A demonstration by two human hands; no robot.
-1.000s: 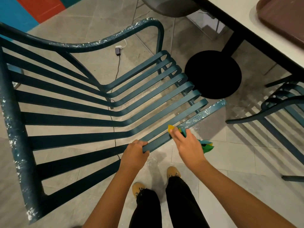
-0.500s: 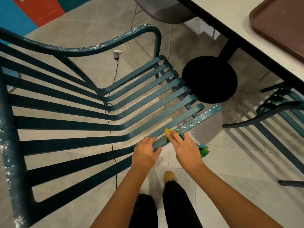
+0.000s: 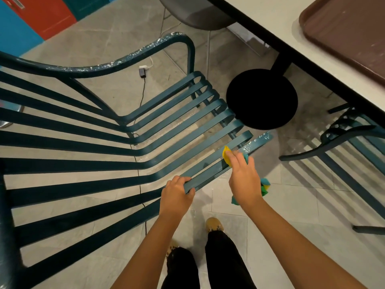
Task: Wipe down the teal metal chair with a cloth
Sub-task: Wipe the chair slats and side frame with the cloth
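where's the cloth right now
Head view, right of centre: the cloth is under the right hand on the teal chair near rail, just right of the left hand.

**A canteen-style eating area**

A white bench [image 3: 270,17] on a black disc pedestal [image 3: 261,99] carries a brown serving tray [image 3: 343,34]. A teal metal chair [image 3: 166,130] of slats stands beside it, with a second chair [image 3: 343,132] like it (only partly in view) and a grey shell seat [image 3: 195,11] opposite. The floor [image 3: 116,38] is pale tile, and the wall panels [image 3: 52,13] are red and blue.
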